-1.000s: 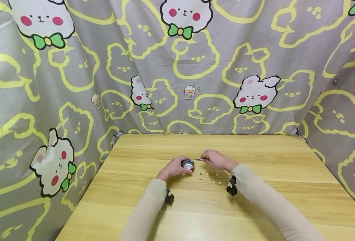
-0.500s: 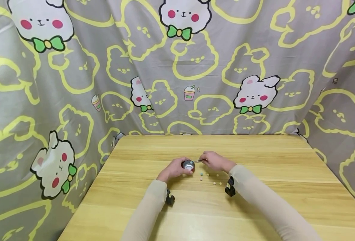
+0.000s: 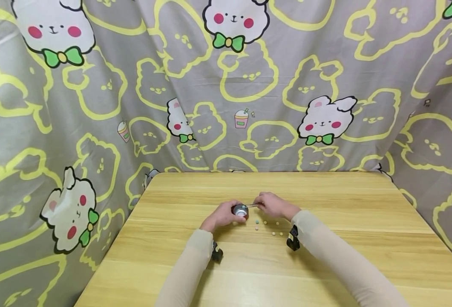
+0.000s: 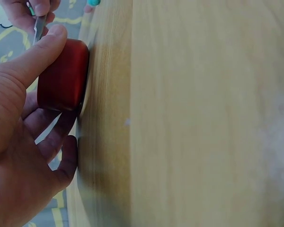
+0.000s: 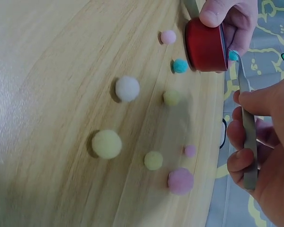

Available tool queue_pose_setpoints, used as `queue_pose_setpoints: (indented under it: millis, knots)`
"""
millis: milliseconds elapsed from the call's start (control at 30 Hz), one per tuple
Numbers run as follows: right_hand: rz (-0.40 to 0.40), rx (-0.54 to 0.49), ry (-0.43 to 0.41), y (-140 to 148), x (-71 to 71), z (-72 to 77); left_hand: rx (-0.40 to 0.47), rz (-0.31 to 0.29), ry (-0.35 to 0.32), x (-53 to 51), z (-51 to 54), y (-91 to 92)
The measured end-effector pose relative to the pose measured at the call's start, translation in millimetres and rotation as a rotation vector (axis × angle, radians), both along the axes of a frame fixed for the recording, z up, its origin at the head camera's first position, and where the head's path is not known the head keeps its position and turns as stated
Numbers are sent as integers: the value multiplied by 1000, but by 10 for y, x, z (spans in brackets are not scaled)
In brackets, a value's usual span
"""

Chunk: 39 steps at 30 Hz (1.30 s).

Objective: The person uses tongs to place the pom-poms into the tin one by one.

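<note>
A small round red tin [image 4: 64, 75] stands on the table, its silvery inside [image 3: 240, 211] facing up in the head view. My left hand [image 3: 224, 214] grips it from the left, thumb on the near side and fingers round the far side. My right hand [image 5: 270, 127] pinches metal tweezers [image 5: 249, 142] between thumb and fingers. At the tweezers' tip is a small teal pompom [image 5: 233, 55], by the tin's rim; whether it is over the opening I cannot tell.
Several pompoms lie right of the tin: teal [image 5: 180, 65], pink [image 5: 168, 37], white [image 5: 128, 88], yellow [image 5: 107, 144] and a larger pink one [image 5: 181, 180]. A patterned curtain [image 3: 272, 85] hangs behind and beside the wooden table [image 3: 249, 273].
My right hand has shifted very slightly left and down in the head view. The left hand keeps its grip on the tin, almost unmoved.
</note>
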State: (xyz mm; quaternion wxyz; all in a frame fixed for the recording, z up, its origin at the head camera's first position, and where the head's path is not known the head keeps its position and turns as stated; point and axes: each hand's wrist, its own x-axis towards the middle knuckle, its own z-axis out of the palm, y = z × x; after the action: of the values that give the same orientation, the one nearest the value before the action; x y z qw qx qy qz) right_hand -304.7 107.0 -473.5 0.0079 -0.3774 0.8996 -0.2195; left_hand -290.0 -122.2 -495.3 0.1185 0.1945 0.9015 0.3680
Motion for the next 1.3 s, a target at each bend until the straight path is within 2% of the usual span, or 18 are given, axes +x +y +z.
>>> queue_pose_setpoints:
  millis: [300,633,900,1033,1300]
  knots:
    - [-9,2,51,27,10,-40,-13,-10,-2,-15,-32,30]
    - [-51,-10,14,103,45,-2,-19,-21,6,-10,-2,41]
    - [-86,-10,-24,302,121,97,-31,-16,-3,-16,-32,1]
    - [-94,-10,-13,423,144,151,-25,-22,-1,-27,-18,-23]
    - [-119,-5,0,693,161,144,-47,-48,6,-57,-15,-40]
